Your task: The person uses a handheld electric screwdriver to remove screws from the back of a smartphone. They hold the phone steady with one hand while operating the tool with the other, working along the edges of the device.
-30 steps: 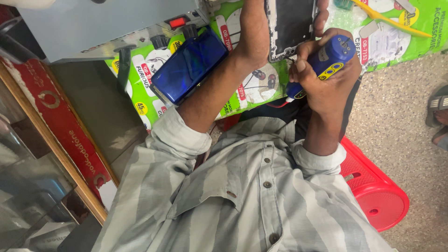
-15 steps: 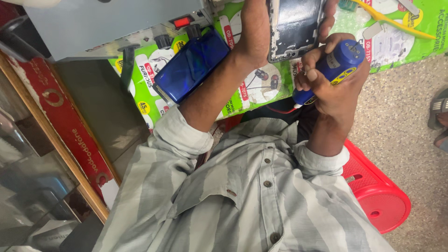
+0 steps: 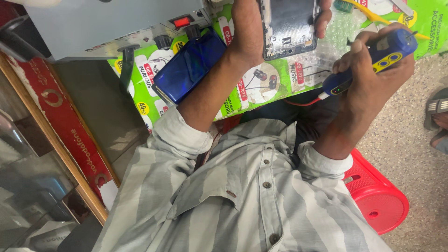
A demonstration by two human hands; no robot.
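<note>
**Two hands, an opened phone and a blue electric screwdriver**

We look down over our own chest, in a grey-and-white striped shirt (image 3: 242,200), at our two raised hands. Our left hand (image 3: 249,32) is curled around an opened phone (image 3: 289,25), gripping it by its long edges, fingertips showing on the far side; the phone's dark, bare inside faces us, at the top middle of the view. Our right hand (image 3: 373,77) is wrapped shut around a blue electric screwdriver (image 3: 373,58) with yellow markings, held just to the right of the phone and apart from it; a small green light shows near its lower end. Below the hands lies a green printed mat (image 3: 270,86). On it, beside our left forearm, rests a shiny blue phone back cover (image 3: 189,70). A grey box with a red switch (image 3: 116,25) sits at the upper left. A red plastic stool (image 3: 380,198) stands at the lower right on a speckled floor (image 3: 410,144).
</note>
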